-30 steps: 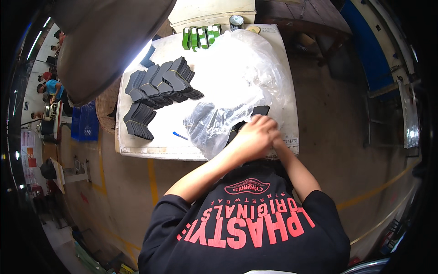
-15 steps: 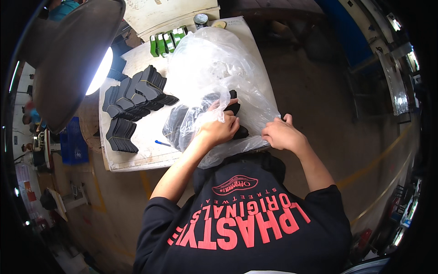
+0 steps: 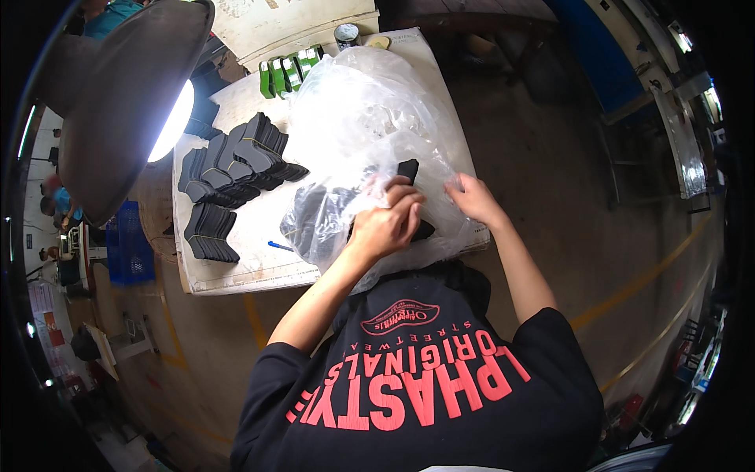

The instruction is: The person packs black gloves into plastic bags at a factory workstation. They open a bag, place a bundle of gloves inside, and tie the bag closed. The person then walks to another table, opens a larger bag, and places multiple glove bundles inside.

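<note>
A big clear plastic bag [image 3: 370, 110] lies across the white table [image 3: 236, 271]. Its near end holds a bunch of flat black pieces [image 3: 318, 220]. My left hand [image 3: 385, 224] is curled around a few black pieces [image 3: 408, 169] at the bag's mouth, one end sticking up past my fingers. My right hand [image 3: 472, 197] pinches the bag's plastic edge just to the right, a short gap from the left hand. Both hands are near the table's front edge.
Fanned stacks of black pieces [image 3: 240, 161] and a smaller stack [image 3: 208, 234] lie on the table's left half, with a blue pen [image 3: 279, 245] nearby. Green items [image 3: 287, 71] and a metal can [image 3: 346, 35] stand at the back. A lamp shade [image 3: 126, 102] overhangs the left; a blue crate [image 3: 126, 244] is on the floor.
My hands were together at the bag's near end; they have separated. The left hand now grips black pieces at the mouth and the right hand holds the plastic beside it.
</note>
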